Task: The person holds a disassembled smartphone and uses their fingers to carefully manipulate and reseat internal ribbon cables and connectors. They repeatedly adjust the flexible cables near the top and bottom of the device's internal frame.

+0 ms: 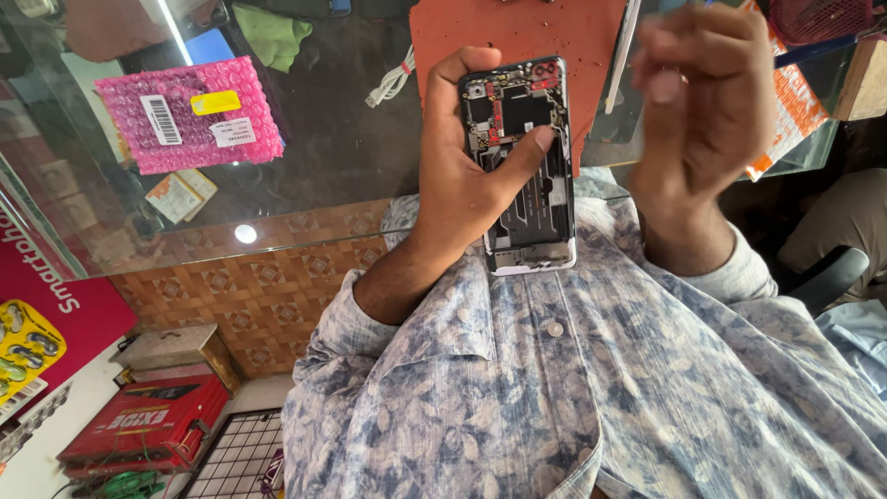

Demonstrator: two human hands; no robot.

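Note:
My left hand [457,185] grips an opened smartphone [527,166] from its left edge, held upright in front of my chest. The phone's back cover is off, so the circuit board, black shields and red camera modules show. My thumb lies across the middle of the board. My right hand [702,111] is raised just right of the phone, blurred, with its fingers bunched together. Nothing can be made out between them. A thin white stick [621,55] lies beside that hand, apart from it.
A glass counter [342,157] carries a red-brown work mat [517,32], a pink bubble-wrap packet [189,113], a white cable [393,83], a green cloth [273,35] and an orange sheet [795,102]. Below left are a red box [148,430] and a wire grid [240,453]. Another person's leg [845,222] is at right.

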